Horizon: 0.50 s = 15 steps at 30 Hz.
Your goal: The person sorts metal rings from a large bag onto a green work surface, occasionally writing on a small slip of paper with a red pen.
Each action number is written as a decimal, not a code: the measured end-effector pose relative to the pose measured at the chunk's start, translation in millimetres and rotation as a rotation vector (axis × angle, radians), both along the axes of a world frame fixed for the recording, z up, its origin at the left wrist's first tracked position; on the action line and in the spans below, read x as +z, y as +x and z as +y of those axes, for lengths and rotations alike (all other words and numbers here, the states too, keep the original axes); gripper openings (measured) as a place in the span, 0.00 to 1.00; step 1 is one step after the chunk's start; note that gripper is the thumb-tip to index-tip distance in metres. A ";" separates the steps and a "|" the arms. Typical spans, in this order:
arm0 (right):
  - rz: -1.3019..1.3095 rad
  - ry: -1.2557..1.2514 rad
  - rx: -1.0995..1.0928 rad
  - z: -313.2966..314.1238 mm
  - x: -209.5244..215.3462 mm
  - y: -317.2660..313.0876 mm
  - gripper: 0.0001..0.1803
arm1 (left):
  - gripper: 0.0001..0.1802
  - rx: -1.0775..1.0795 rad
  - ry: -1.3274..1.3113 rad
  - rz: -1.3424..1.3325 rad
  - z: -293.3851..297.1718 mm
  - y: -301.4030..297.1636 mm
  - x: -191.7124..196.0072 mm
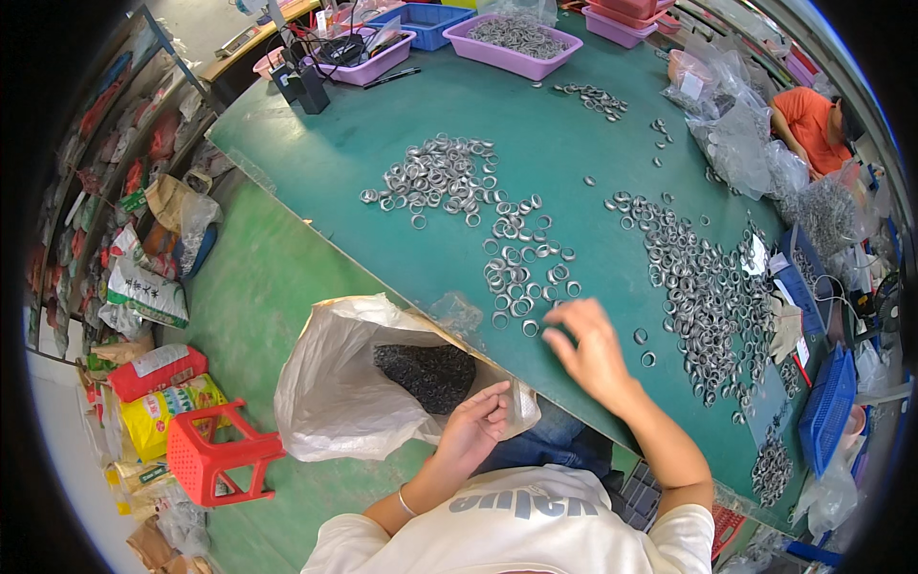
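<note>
Your right hand [591, 352], half-open, apparently empty, lies beside rings [519, 307] on the counter [335, 143]; your left hand [475, 423] curls loosely at the sack [330, 387], hold unclear. Should its rim sag, pushed rings could miss.

Metal rings [521, 308], silver-grey, plain bands, lay loose on the green table [363, 258]; some sat flat, others tilted; a thin scatter near the edge ran back into a denser heap [445, 182]; a broader spread [703, 306] covered the right side; white sack [330, 407], crumpled, gaped open at the table's edge; dark small pieces [426, 375] massed inside, too fine to tell singly.
</note>
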State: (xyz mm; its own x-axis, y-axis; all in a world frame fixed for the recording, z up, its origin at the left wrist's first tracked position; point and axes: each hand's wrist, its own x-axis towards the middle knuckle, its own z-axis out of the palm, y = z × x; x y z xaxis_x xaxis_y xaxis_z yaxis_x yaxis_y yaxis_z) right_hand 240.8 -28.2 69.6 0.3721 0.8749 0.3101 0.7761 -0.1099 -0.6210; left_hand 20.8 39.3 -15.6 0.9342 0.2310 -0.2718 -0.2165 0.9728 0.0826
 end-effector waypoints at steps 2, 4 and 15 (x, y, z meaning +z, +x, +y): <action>-0.145 0.019 -0.130 5.9 -8.3 13.6 0.09 | 0.19 0.015 0.000 0.060 0.7 -1.3 2.5; -0.283 -0.043 -0.161 9.2 -29.6 21.8 0.07 | 0.19 0.023 0.035 0.185 -0.5 5.2 14.4; 0.226 0.186 -0.098 -9.2 -0.6 -4.7 0.08 | 0.19 0.049 0.157 0.329 -0.6 12.1 32.8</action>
State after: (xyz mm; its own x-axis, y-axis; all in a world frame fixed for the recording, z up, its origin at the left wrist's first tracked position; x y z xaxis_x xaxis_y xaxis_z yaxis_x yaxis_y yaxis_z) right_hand 236.2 -37.4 69.0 0.5297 0.7671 0.3618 0.6075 -0.0455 -0.7930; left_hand 32.9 38.7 17.3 0.7893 0.3362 -0.5139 -0.1997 0.9319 0.3030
